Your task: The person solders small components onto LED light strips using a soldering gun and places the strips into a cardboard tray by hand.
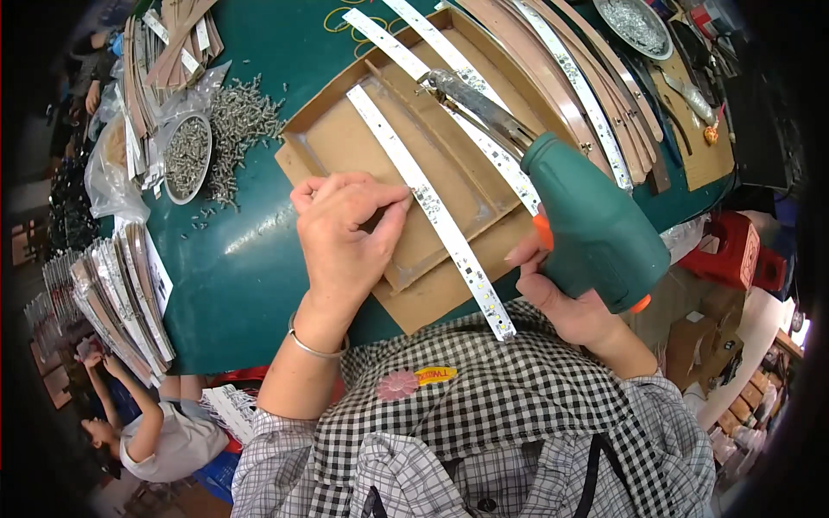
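My left hand (350, 220) pinches with thumb and forefinger at the left edge of a narrow white LED strip (449, 231). The fingertips hide the exact contact. This strip slants across a shallow cardboard tray (337, 155), its near end reaching over the tray's front edge towards my apron. In my right hand (566, 298) is a green pistol-shaped power tool (596, 224) with an orange trigger and a long metal nose. The nose points to the far left, over another LED strip (496, 155) lying in the tray. Part of my right fingers is hidden behind the tool's body.
Small metal fasteners lie in a heap (237, 129) and fill a dish (187, 160) at left. Stacked strips (121, 302) stand near the left edge. More curved strips (587, 95) and a metal bowl (635, 26) sit far right. Another person (164, 440) sits at lower left.
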The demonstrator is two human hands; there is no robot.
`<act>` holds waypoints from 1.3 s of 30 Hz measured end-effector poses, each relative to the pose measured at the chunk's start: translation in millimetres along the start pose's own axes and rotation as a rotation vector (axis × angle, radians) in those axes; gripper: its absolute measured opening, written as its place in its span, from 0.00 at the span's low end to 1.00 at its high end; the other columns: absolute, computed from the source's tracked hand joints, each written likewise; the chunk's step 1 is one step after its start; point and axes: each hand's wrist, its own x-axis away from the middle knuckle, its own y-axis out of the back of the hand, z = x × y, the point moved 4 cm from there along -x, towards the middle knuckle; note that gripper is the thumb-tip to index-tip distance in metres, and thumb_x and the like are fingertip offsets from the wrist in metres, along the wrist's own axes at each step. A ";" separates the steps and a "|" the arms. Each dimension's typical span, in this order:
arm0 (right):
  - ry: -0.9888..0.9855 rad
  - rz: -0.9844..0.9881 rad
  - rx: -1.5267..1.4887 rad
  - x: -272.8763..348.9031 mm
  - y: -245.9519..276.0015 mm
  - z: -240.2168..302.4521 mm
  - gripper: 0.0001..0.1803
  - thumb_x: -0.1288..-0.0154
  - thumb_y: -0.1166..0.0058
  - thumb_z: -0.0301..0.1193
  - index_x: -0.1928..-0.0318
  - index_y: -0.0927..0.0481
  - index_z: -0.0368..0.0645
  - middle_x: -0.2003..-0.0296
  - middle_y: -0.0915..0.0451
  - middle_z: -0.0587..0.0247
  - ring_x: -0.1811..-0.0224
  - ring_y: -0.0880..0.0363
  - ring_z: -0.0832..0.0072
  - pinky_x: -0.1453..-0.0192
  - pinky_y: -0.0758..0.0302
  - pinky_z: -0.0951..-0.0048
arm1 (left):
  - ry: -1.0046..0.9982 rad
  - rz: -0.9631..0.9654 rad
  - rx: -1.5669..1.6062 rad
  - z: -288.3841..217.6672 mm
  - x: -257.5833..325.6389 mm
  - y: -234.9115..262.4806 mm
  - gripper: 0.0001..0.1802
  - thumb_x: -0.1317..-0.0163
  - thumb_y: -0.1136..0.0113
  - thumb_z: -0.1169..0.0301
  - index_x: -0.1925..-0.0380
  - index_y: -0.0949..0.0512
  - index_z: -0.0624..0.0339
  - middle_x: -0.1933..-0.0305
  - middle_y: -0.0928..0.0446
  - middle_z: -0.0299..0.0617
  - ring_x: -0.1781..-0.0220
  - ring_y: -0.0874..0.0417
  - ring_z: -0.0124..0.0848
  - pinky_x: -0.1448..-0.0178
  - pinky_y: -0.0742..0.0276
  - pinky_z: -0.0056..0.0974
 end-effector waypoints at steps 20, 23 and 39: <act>-0.106 -0.403 -0.303 14.7 24.2 9.9 0.40 0.46 0.30 0.34 0.40 0.37 0.27 0.76 0.25 0.58 0.81 0.27 0.76 0.78 0.29 0.80 | -0.049 0.023 0.063 2.1 -3.7 -2.8 0.08 0.55 0.31 0.80 0.74 0.15 0.57 0.74 0.19 0.36 0.67 0.20 0.28 0.50 0.34 0.36; -0.102 -0.437 -0.299 14.7 22.9 9.9 0.40 0.47 0.29 0.36 0.40 0.36 0.28 0.77 0.25 0.59 0.81 0.27 0.76 0.78 0.30 0.80 | -0.058 0.024 0.049 1.5 -4.0 -3.1 0.08 0.55 0.31 0.80 0.74 0.15 0.56 0.74 0.19 0.36 0.67 0.20 0.28 0.50 0.34 0.35; -0.188 -0.321 -0.509 24.0 41.3 26.6 0.36 0.48 0.35 0.24 0.42 0.39 0.24 0.51 0.28 0.38 0.79 0.24 0.69 0.81 0.25 0.74 | -0.099 -0.031 0.056 0.5 1.0 -5.0 0.08 0.57 0.29 0.79 0.76 0.17 0.55 0.76 0.21 0.34 0.69 0.20 0.28 0.46 0.33 0.38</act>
